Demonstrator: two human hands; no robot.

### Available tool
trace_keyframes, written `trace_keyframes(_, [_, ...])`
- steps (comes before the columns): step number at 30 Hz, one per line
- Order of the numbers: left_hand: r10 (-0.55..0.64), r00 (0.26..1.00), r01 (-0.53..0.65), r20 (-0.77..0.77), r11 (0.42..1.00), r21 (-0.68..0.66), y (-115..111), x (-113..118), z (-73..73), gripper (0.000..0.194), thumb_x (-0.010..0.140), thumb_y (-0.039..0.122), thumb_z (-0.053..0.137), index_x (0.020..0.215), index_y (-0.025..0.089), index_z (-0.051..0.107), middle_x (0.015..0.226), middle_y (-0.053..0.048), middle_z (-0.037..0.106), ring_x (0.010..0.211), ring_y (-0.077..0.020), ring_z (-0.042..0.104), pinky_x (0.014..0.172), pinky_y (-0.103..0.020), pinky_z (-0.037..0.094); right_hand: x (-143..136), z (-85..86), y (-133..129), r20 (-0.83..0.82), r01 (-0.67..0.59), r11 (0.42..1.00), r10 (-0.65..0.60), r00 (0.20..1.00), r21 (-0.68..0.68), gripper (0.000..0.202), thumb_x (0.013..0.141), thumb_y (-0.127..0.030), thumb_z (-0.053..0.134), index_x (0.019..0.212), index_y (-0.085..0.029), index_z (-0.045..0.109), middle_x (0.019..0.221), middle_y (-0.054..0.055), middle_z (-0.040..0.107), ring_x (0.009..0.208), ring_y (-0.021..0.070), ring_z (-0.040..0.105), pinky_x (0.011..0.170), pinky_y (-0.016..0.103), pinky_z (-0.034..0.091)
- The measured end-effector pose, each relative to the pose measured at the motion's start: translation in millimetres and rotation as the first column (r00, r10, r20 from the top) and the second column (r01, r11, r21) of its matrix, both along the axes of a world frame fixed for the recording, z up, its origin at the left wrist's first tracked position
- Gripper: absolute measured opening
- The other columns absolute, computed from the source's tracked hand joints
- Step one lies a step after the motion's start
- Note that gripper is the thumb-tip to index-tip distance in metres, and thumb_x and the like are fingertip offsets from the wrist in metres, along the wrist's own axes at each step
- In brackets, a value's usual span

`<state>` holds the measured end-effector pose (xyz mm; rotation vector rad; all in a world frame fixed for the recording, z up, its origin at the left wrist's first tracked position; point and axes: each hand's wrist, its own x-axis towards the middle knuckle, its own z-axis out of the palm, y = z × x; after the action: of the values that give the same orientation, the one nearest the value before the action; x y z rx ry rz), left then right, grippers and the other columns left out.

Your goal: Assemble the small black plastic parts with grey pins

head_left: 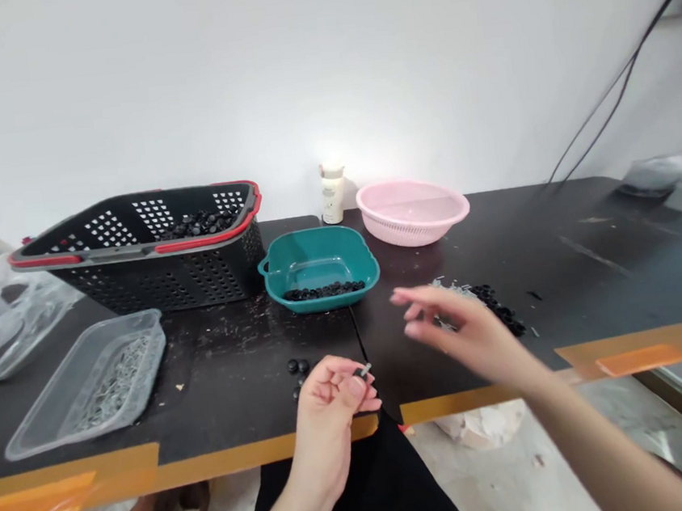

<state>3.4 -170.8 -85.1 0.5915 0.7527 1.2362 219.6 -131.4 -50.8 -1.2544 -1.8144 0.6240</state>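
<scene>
My left hand is closed near the table's front edge, thumb and fingers pinching a small black knob with a silvery screw-like pin sticking up from it. Beside that hand lie several round black knobs, partly hidden by the fingers. My right hand, slightly blurred, hovers to the right with its fingers apart and nothing visible in them. Just behind it are a scatter of silvery pins and a heap of small black parts, both partly covered by the hand.
A teal basin with black pieces stands in the middle, a pink basket and a cream bottle behind. Left are a black basket of black parts and a clear tray of metal pins. Tape lines the table edge.
</scene>
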Motion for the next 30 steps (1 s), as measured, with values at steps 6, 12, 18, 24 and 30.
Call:
trace_keyframes(6, [0.015, 0.998, -0.014, 0.065, 1.0, -0.015, -0.2, -3.3, -2.5, 0.035, 0.06, 0.036, 0.092, 0.078, 0.018, 0.069, 0.064, 0.004, 0.068, 0.056, -0.0059, 0.063, 0.053, -0.013, 0.055, 142.8, -16.6, 69.1, 0.35, 0.534, 0.829, -0.457, 0.818, -0.165, 0.026, 0.07, -0.033, 0.072, 0.084, -0.013, 0.078, 0.079, 0.015, 0.076, 0.081, 0.0337, 0.069, 0.082, 0.049, 0.051])
trace_keyframes(12, [0.012, 0.997, -0.009, 0.079, 0.999, -0.042, -1.4, -0.5, -4.8, 0.035, 0.058, 0.035, 0.093, 0.074, 0.016, 0.068, 0.063, 0.003, 0.069, 0.055, -0.0064, 0.063, 0.053, -0.014, 0.055, 178.6, -43.0, 73.9, 0.311, 0.431, 0.837, -0.333, 0.89, -0.338, 0.034, 0.061, -0.046, 0.078, 0.08, -0.018, 0.08, 0.077, 0.009, 0.079, 0.075, 0.0261, 0.071, 0.074, 0.035, 0.054])
trace_keyframes(18, [0.009, 0.993, -0.008, 0.118, 1.0, -0.009, -1.8, 0.6, -7.5, 0.03, 0.063, 0.034, 0.091, 0.075, 0.016, 0.07, 0.065, 0.003, 0.07, 0.055, -0.0061, 0.063, 0.054, -0.015, 0.056, 179.5, -52.1, 76.9, 0.322, 0.416, 0.844, -0.311, 0.894, -0.338, 0.044, 0.056, -0.06, 0.077, 0.07, -0.018, 0.078, 0.067, 0.008, 0.076, 0.068, 0.0262, 0.068, 0.067, 0.035, 0.05])
trace_keyframes(24, [-0.009, 0.991, 0.004, 0.133, 0.999, 0.031, -3.5, -1.9, -7.6, 0.027, 0.066, 0.033, 0.089, 0.076, 0.016, 0.071, 0.066, 0.002, 0.07, 0.056, -0.0054, 0.063, 0.056, -0.014, 0.056, 164.1, -48.9, 76.2, 0.335, 0.447, 0.852, -0.351, 0.874, -0.274, 0.031, 0.053, -0.052, 0.08, 0.064, -0.023, 0.076, 0.071, 0.008, 0.076, 0.08, 0.0328, 0.067, 0.078, 0.043, 0.047])
trace_keyframes(30, [-0.003, 0.99, -0.002, 0.138, 0.999, 0.033, -6.0, -4.3, -4.6, 0.027, 0.066, 0.034, 0.089, 0.075, 0.016, 0.07, 0.064, 0.003, 0.069, 0.054, -0.0043, 0.061, 0.055, -0.013, 0.055, 141.1, -35.9, 66.9, 0.164, 0.453, 0.858, -0.424, 0.891, -0.243, 0.034, 0.051, -0.053, 0.083, 0.063, -0.023, 0.072, 0.07, 0.009, 0.073, 0.083, 0.0339, 0.066, 0.083, 0.048, 0.048])
